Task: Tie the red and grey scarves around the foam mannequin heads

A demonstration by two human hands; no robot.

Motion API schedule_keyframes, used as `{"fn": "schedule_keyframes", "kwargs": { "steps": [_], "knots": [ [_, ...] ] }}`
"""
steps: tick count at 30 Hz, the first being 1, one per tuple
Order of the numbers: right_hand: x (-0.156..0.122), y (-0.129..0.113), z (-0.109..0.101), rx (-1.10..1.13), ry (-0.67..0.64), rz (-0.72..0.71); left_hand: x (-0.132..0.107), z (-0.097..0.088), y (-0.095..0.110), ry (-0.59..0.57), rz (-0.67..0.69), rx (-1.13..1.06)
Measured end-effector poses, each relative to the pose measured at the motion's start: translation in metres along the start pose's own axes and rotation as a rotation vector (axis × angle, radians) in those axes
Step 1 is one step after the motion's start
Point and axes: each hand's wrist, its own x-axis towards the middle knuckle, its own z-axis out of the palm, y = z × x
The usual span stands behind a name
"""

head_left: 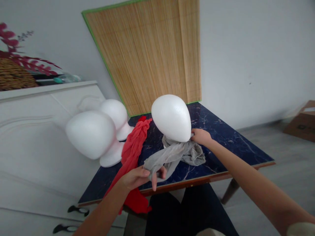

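A white foam mannequin head [171,116] stands on the dark blue marbled table, with a thin grey scarf [169,154] around its neck and spread over the table before it. One end of the grey scarf is pinched in my left hand [145,177], near the table's front edge. Beside the head's lower right, my right hand [200,136] is closed on another part of the scarf; its fingertips are partly hidden. A red scarf [134,144] lies left of the head and hangs over the front edge.
Two more white mannequin heads, a nearer one [91,134] and a farther one [114,113], stand on the table [226,141] at left. A white cabinet [31,141] borders that side. A bamboo mat [152,52] covers the wall behind. A cardboard box [301,123] is at far right.
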Motion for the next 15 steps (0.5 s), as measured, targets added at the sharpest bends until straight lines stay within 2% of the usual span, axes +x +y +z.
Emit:
{"fn": "schedule_keyframes", "kwargs": {
  "steps": [3,6,8,9,12,14,15],
  "knots": [
    [0.000,-0.002,0.000,-0.013,-0.018,0.014,-0.003,0.017,0.004,-0.052,0.073,-0.235],
    [0.000,-0.003,-0.001,-0.026,-0.031,0.027,-0.009,0.037,-0.001,-0.133,0.001,-0.578],
    [0.001,-0.004,-0.002,-0.031,-0.036,0.032,-0.015,0.052,-0.008,-0.143,-0.003,-0.690],
    [0.002,-0.004,-0.002,-0.033,-0.039,0.032,-0.018,0.060,-0.013,-0.108,0.026,-0.734],
    [0.004,-0.004,-0.003,-0.038,-0.049,0.036,-0.027,0.085,-0.025,0.091,0.099,-0.809],
    [0.005,-0.004,-0.003,-0.039,-0.056,0.042,-0.032,0.099,-0.031,0.162,0.035,-0.704],
    [0.006,-0.004,-0.003,-0.039,-0.059,0.044,-0.034,0.104,-0.033,0.169,-0.005,-0.580]
  ]
}}
